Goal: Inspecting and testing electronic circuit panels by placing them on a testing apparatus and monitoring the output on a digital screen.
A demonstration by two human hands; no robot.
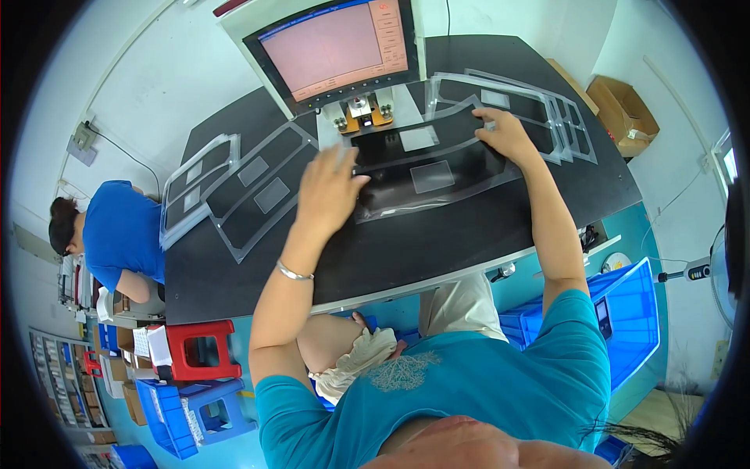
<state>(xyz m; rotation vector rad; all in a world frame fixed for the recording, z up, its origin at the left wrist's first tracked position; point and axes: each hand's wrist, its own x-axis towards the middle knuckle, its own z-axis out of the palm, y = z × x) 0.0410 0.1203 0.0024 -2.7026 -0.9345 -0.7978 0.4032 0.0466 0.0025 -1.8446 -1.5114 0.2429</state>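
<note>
A clear plastic sheet (478, 166) with two frosted rectangular panels lies before the machine (364, 117) under the monitor, slightly bowed. My right hand (506, 134) has its thumb and fingers curled on the sheet's upper right edge. At the sheet's left edge is my left hand (328, 187), thumb spread from the other fingers; the fingertips are smeared by motion, and nothing shows in its grasp. More clear sheets (254, 184) lie overlapped to the left of that hand. Beyond my right hand is another stack of clear sheets (558, 129).
The monitor (332, 47) stands at the back of the black table (375, 262). Low at the right is a blue bin (633, 320), with an open cardboard box (621, 109) farther back. Red and blue stools (199, 352) stand at the left, near a person in blue (121, 230).
</note>
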